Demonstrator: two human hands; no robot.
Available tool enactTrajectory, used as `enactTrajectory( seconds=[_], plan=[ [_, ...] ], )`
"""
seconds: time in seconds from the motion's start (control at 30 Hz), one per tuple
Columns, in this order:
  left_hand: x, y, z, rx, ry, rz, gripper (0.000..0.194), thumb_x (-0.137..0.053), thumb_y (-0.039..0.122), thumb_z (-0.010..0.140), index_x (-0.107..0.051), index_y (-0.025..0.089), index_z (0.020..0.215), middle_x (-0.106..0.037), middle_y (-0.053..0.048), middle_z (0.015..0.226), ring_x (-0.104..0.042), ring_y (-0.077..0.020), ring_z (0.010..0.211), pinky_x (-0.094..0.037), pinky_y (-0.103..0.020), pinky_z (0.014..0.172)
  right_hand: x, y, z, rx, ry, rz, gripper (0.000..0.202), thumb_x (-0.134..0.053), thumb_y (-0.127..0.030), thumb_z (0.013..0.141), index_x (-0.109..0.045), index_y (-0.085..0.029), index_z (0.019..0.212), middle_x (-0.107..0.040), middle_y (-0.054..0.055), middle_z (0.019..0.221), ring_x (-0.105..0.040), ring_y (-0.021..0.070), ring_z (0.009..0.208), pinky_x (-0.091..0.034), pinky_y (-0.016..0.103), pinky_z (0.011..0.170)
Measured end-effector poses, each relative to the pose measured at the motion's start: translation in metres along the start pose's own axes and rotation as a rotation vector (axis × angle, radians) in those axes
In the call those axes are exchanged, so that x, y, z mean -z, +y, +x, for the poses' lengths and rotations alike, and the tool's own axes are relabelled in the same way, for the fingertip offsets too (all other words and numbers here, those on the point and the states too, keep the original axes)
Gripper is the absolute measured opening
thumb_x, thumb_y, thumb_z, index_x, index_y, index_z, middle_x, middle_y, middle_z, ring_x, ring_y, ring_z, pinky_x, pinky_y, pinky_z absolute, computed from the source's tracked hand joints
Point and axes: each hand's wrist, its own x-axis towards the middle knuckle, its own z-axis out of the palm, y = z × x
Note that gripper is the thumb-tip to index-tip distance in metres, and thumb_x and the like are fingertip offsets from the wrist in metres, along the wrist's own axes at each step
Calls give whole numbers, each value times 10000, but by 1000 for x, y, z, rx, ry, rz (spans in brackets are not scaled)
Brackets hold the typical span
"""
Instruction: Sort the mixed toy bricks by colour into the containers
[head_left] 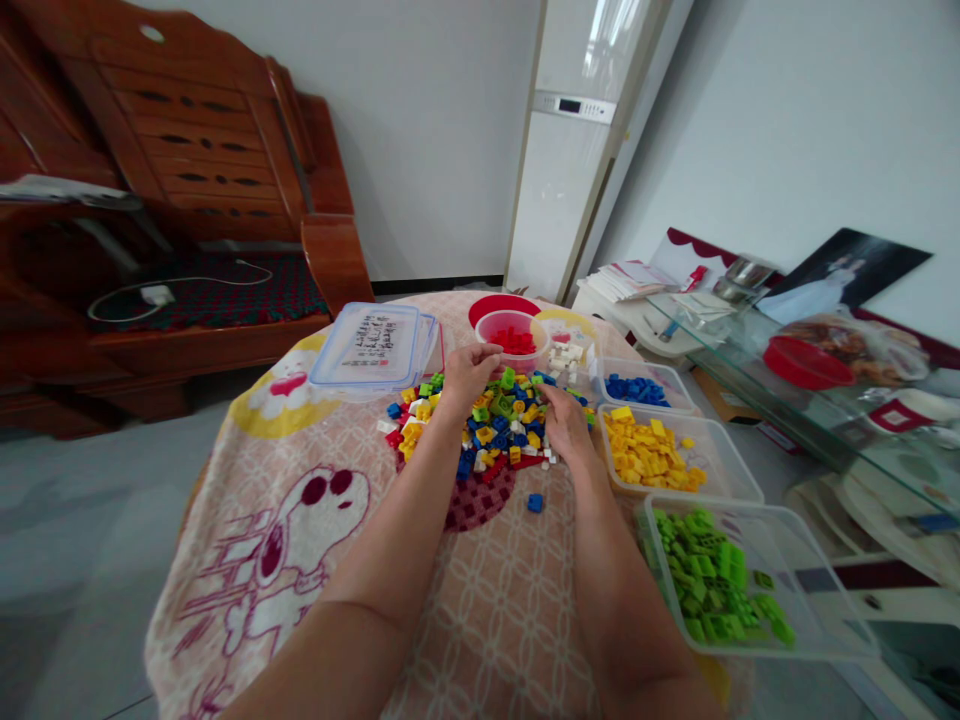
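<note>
A heap of mixed building bricks [499, 425] in blue, yellow, green, white and red lies on the cloth-covered table. Over the heap's back left part is my left hand [472, 375], its fingers pressed together near the round tub of red bricks [514, 342]; whatever they hold is too small to make out. My right hand [566, 423] rests at the heap's right edge with its fingers curled against the bricks, and its grip is hidden. One blue brick [535, 503] lies apart, in front of the heap.
Clear boxes with blue bricks [636, 390], yellow bricks [651, 452] and green bricks [712, 575] line the right side. White bricks [565, 360] lie beside the red tub. Stacked clear lids [367, 345] are at the back left. A glass shelf [757, 375] stands farther right.
</note>
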Motion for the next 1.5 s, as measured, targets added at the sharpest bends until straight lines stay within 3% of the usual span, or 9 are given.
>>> enactTrajectory(
  seconds=[0.27, 0.63, 0.8, 0.9, 1.03, 1.1, 1.2, 1.27, 1.5],
  plan=[
    [-1, 3, -2, 6, -4, -1, 162, -695, 173, 697, -734, 125, 847, -725, -14, 693, -690, -141, 648, -592, -288, 697, -2, -2, -1, 2, -58, 36, 618, -422, -11, 808, -663, -167, 1356, -697, 113, 1337, -641, 261, 1250, -456, 411, 1128],
    [1, -2, 1, 1, -7, 6, 207, -696, 204, 699, -737, 126, 886, -726, -21, 718, -694, -150, 668, -597, -309, 725, 15, -3, 0, -161, 236, 281, 401, -484, -194, 839, -763, -198, 1127, -802, 74, 958, -743, 239, 920, -575, 366, 921],
    [1, -1, 0, -7, -8, -1, 192, -683, 184, 703, -737, 129, 878, -720, -11, 699, -687, -137, 645, -594, -290, 708, 16, 3, 4, -143, 335, 436, 402, -508, -300, 866, -737, -169, 1170, -785, 116, 1062, -734, 262, 1019, -571, 401, 965],
    [1, 0, -1, -5, -8, -3, 183, -695, 183, 700, -739, 133, 871, -725, -14, 703, -691, -141, 652, -600, -295, 715, 17, 8, 6, -96, 356, 456, 464, -521, -345, 877, -689, -175, 1274, -697, 128, 1323, -640, 273, 1250, -527, 429, 1049],
    [1, 1, -1, 4, -1, -6, 177, -695, 179, 705, -741, 135, 870, -728, -14, 710, -692, -142, 661, -603, -303, 731, 19, 11, 7, -28, 335, 407, 488, -513, -359, 890, -661, -211, 1332, -486, 92, 1577, -442, 269, 1461, -471, 440, 1117],
    [1, 0, -1, 5, -1, -7, 178, -696, 180, 708, -741, 132, 873, -729, -16, 716, -692, -143, 661, -603, -309, 735, 19, 10, 7, -32, 339, 372, 463, -523, -337, 879, -690, -201, 1289, -551, 104, 1520, -510, 267, 1404, -484, 431, 1101],
    [1, 0, -1, 2, -7, -8, 181, -699, 184, 710, -744, 131, 877, -730, -20, 723, -696, -150, 669, -604, -319, 743, 19, 4, 5, -91, 306, 316, 379, -532, -297, 866, -757, -188, 1151, -749, 112, 1222, -686, 260, 1146, -535, 411, 1020],
    [2, 0, 0, 2, -6, -9, 182, -706, 188, 707, -745, 132, 875, -730, -20, 724, -696, -152, 669, -603, -320, 745, 18, -1, 3, -109, 240, 264, 325, -535, -277, 870, -788, -199, 1058, -795, 93, 1058, -728, 257, 1005, -554, 405, 967],
    [1, 2, -1, 0, -4, -16, 186, -701, 185, 698, -742, 131, 871, -729, -14, 709, -691, -140, 657, -597, -294, 722, 12, -7, 0, -92, -25, 10, 312, -562, -107, 820, -820, -235, 942, -806, 66, 1033, -740, 244, 1004, -536, 362, 965]
  ],
)
